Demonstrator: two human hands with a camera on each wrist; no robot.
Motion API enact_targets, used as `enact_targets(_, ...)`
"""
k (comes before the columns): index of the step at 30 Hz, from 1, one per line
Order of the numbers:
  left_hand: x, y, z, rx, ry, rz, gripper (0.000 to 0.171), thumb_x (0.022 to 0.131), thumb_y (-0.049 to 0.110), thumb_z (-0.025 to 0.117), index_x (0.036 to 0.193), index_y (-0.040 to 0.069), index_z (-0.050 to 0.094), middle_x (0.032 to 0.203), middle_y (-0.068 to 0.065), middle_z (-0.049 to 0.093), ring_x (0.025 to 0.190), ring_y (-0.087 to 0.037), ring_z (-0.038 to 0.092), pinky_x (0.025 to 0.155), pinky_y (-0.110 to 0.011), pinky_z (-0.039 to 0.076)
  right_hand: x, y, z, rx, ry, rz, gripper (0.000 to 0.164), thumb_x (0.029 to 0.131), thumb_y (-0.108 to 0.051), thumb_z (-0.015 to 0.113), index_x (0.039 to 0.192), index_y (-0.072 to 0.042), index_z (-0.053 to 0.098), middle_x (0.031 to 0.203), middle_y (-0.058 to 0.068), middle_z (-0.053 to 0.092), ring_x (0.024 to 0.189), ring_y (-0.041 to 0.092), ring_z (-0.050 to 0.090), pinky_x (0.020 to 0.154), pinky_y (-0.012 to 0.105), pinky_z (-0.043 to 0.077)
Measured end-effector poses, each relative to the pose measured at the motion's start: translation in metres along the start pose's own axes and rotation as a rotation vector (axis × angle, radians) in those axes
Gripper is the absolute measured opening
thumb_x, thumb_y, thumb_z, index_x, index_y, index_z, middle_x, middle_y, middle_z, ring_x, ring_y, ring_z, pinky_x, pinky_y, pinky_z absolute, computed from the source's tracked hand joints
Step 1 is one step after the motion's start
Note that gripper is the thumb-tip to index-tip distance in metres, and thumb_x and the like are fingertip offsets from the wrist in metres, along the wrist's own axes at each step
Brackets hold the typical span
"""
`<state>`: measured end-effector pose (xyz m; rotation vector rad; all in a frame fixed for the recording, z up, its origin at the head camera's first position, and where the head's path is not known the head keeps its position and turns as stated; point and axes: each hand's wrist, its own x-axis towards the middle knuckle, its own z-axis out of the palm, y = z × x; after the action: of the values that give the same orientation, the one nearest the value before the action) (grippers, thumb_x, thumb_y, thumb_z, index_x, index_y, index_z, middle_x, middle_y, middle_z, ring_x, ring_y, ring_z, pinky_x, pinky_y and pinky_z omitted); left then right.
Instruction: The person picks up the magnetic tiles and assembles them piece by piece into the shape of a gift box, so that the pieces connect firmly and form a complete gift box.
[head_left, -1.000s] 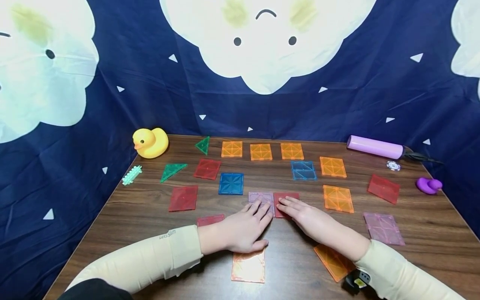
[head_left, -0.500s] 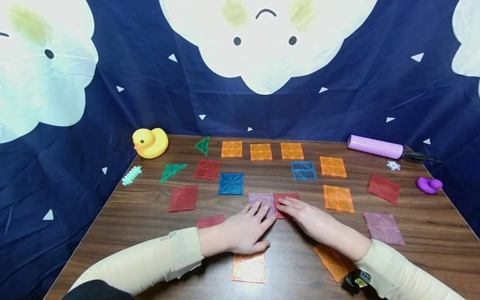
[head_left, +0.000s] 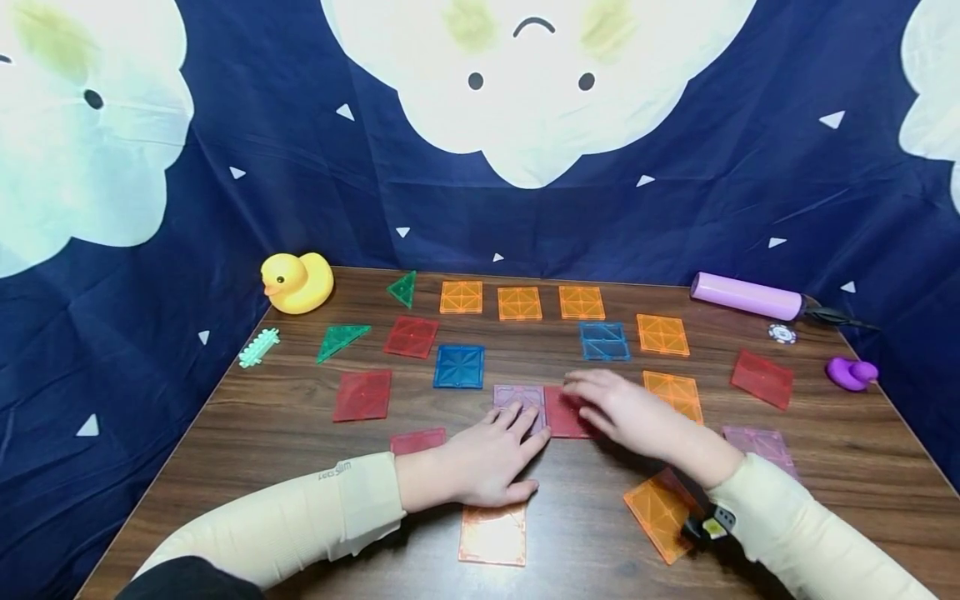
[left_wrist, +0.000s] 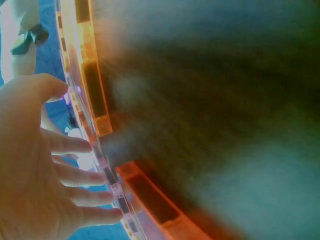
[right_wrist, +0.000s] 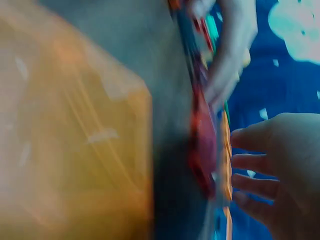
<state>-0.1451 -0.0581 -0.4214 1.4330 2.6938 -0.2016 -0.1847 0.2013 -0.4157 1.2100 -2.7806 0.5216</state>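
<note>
In the head view my left hand (head_left: pixel 487 462) rests on a see-through lilac square tile (head_left: pixel 510 394), its fingers spread and straight. Edge to edge with that tile, on its right, lies a red square tile (head_left: pixel 557 423). My right hand (head_left: pixel 630 412) hovers over the red tile's right part, fingers loosely bent; the right wrist view shows its fingers (right_wrist: pixel 255 187) spread with nothing between them. Below my left hand sits a shiny orange tile (head_left: pixel 492 537), and another orange tile (head_left: pixel 660 517) lies askew below the right forearm. My left wrist hides part of a red tile (head_left: pixel 417 441).
Around the hands lie more flat tiles, including a dark blue square (head_left: pixel 459 367), a blue windowed one (head_left: pixel 603 341) and green triangles (head_left: pixel 342 341). A yellow duck (head_left: pixel 297 283), a lilac cylinder (head_left: pixel 746 296) and a small purple duck (head_left: pixel 851 373) stand near the table's edges.
My right hand has lifted off the red tile and shifted slightly up and right, its fingers bending. The left hand stays on the lilac tile.
</note>
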Motion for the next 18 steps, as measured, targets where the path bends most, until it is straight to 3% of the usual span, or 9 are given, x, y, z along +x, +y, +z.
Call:
enact_targets(5,0.0,0.0,0.001,-0.007,0.002,0.008,0.072,0.101,0.055,0.049,0.156,0.009,0.042,0.159,-0.019,0.036,0.144,-0.041,0.036,0.111,-0.053,0.039,0.011,0.031,-0.014,-0.019,0.028,0.127,0.035,0.1,-0.012,0.066,0.133,0.001,0.064,0.138,0.024,0.058,0.131,0.042,0.051,0.108,0.058,0.039)
enact_targets(12,0.0,0.001,0.003,0.0,0.022,0.012,0.074,0.1,0.058,0.049,0.155,0.01,0.042,0.157,-0.017,0.038,0.142,-0.042,0.038,0.109,-0.056,0.04,0.017,0.059,-0.01,0.003,-0.032,0.25,0.047,0.103,-0.014,0.062,0.143,0.008,0.052,0.149,0.032,0.045,0.14,0.048,0.039,0.113,0.06,0.031)
enact_targets(18,0.002,0.001,0.0,-0.033,-0.001,0.003,0.072,0.101,0.057,0.048,0.157,0.011,0.041,0.158,-0.017,0.038,0.143,-0.043,0.037,0.11,-0.056,0.039,0.022,0.061,-0.004,0.007,-0.083,0.258,0.049,0.103,-0.012,0.058,0.145,0.011,0.048,0.152,0.033,0.04,0.141,0.049,0.036,0.113,0.059,0.031)
